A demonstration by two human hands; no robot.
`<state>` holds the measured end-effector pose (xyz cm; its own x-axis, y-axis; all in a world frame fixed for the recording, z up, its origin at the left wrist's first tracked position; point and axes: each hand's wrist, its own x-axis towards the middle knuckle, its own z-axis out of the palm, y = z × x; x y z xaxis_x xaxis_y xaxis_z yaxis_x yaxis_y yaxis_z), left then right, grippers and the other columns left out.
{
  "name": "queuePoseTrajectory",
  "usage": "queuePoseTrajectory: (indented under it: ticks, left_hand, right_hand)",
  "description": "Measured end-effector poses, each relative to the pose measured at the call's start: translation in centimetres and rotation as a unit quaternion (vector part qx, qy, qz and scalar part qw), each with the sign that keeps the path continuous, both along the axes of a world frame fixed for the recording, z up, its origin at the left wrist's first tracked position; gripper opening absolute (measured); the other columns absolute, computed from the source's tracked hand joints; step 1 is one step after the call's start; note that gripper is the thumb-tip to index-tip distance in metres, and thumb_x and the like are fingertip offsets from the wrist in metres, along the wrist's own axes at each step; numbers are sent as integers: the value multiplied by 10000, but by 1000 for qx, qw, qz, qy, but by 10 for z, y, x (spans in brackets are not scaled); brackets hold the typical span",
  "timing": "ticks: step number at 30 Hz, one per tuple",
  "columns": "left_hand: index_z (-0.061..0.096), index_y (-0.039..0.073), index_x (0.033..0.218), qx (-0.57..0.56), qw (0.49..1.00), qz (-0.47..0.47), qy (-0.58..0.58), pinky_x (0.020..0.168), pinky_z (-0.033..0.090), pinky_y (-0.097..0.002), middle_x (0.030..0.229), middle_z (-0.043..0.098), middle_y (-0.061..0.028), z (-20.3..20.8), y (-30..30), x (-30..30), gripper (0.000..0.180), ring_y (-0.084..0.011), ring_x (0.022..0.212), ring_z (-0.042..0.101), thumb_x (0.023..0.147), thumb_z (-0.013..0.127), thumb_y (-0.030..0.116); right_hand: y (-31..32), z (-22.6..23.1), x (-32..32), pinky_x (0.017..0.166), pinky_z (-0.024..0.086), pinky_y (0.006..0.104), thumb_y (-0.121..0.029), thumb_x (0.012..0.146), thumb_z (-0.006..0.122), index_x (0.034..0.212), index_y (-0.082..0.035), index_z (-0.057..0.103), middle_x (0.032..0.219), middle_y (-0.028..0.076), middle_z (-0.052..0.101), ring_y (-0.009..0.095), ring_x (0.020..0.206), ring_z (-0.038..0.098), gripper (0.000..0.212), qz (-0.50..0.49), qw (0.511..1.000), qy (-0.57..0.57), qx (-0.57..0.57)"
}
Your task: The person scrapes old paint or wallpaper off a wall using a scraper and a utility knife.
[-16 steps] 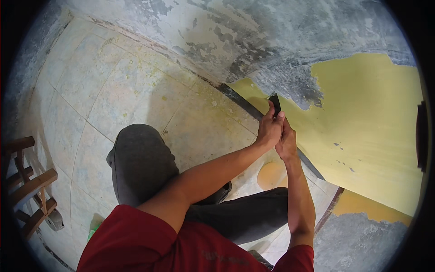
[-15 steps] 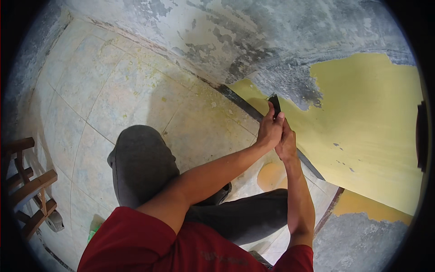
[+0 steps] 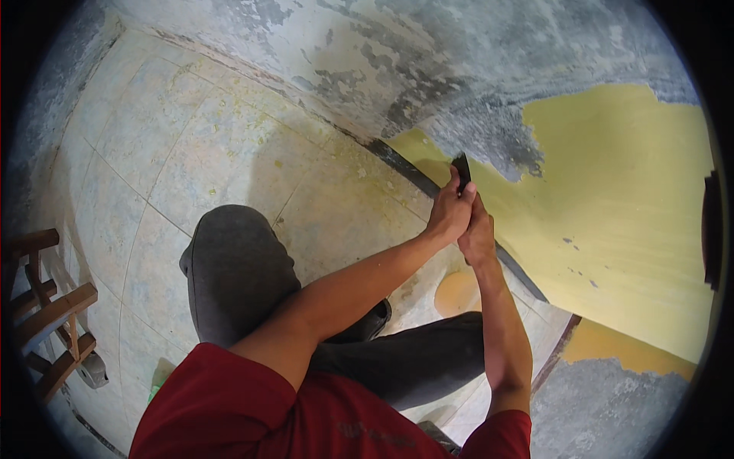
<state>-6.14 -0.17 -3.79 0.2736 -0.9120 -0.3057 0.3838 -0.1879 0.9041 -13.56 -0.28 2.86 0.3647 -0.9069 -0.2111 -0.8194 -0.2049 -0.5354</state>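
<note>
Both my hands are wrapped round one dark scraper (image 3: 462, 171), its blade end against the low part of the wall where yellow paint (image 3: 612, 183) meets bare grey plaster (image 3: 489, 134). My left hand (image 3: 449, 213) is closed on it, with the thumb and a finger along its dark body. Just behind and to the right, my right hand (image 3: 479, 236) grips the lower part, overlapping the left. Most of the handle is hidden by my fingers. A ragged edge of yellow paint runs right of the blade.
A dark baseboard strip (image 3: 405, 166) runs along the wall's foot. Yellow paint flakes (image 3: 277, 164) are scattered over the floor tiles (image 3: 176, 153). At the far left stands a brown wooden frame (image 3: 57, 314). A round orange thing (image 3: 456, 294) lies under my forearms.
Both hands and the scraper have shifted slightly up and left along the wall, still gripping together. The paint edge near the blade looks much the same.
</note>
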Motion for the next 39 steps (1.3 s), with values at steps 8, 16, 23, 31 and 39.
queuePoseTrajectory:
  ticks: [8, 16, 23, 31, 39]
  left_hand:
    - [282, -103, 1454, -2, 1000, 9, 18, 704, 497, -300, 924, 661, -102, 2, -3, -2, 599, -159, 779, 595, 1019, 494, 250]
    - [298, -100, 1443, 0, 1000, 5, 12, 649, 489, -302, 896, 655, -126, 7, -3, -5, 607, -150, 726, 584, 1002, 531, 246]
    - [293, -44, 1478, 22, 999, 20, 36, 582, 438, -270, 758, 548, -8, -9, -15, 0, 583, -91, 648, 485, 1011, 518, 223]
    - [339, -77, 1436, 21, 998, 33, 46, 590, 430, -271, 766, 559, -22, -9, -15, -4, 542, -96, 661, 478, 1022, 492, 239]
    - [391, -81, 1398, 54, 996, 35, 63, 928, 461, -334, 1187, 611, -221, 1, -10, 21, 509, -247, 1034, 590, 1019, 477, 247]
  right_hand:
    - [2, -2, -5, 892, 487, 367, -310, 972, 523, 1347, -89, 503, 1110, 200, 680, 339, 1044, 656, 436, -66, 996, -28, 54]
    - [-2, -2, -10, 720, 522, 376, -308, 965, 520, 1283, -63, 552, 904, 177, 709, 270, 796, 694, 403, -67, 997, -12, 47]
    - [0, 4, 15, 571, 504, 371, -323, 961, 523, 1326, -83, 524, 831, 146, 693, 236, 600, 640, 437, -65, 995, -54, 45]
    - [-5, 13, 14, 746, 518, 377, -315, 959, 522, 1316, -82, 535, 914, 182, 705, 284, 818, 688, 427, -94, 990, -10, 102]
    - [-14, -4, 24, 855, 501, 403, -332, 972, 497, 1337, -76, 523, 1062, 252, 678, 401, 1022, 653, 446, -34, 998, -4, 60]
